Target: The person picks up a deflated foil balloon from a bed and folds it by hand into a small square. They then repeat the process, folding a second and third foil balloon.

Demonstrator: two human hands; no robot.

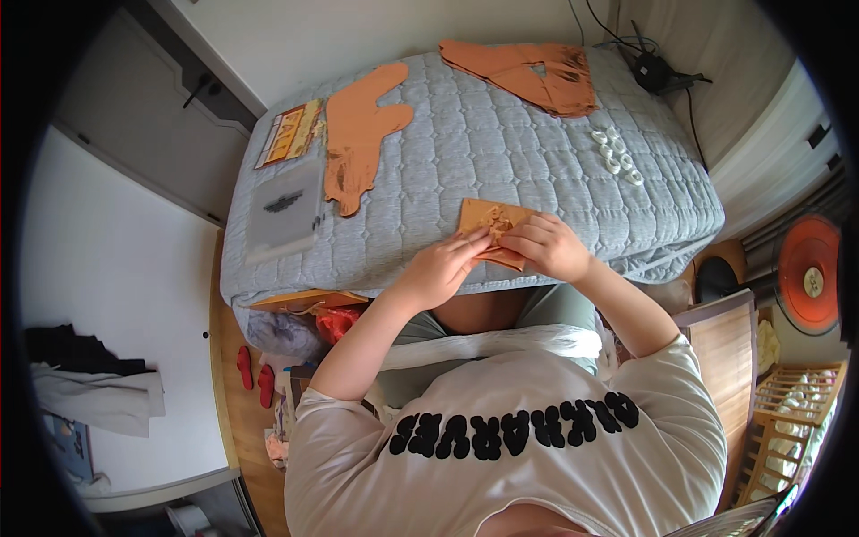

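Both hands meet at the near edge of a grey quilted bed [501,143]. The left hand [438,268] and right hand [550,246] each pinch a small orange sheet [483,219] lying flat there. A larger orange cut-out [358,134] lies farther left, white rings [616,154] farther right.

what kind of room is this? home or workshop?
Most likely a home room used for craft work. A grey quilted pad covers the work surface where both hands hold a small brown piece, red slippers lie on the wood floor, and a wooden rack stands at the right.
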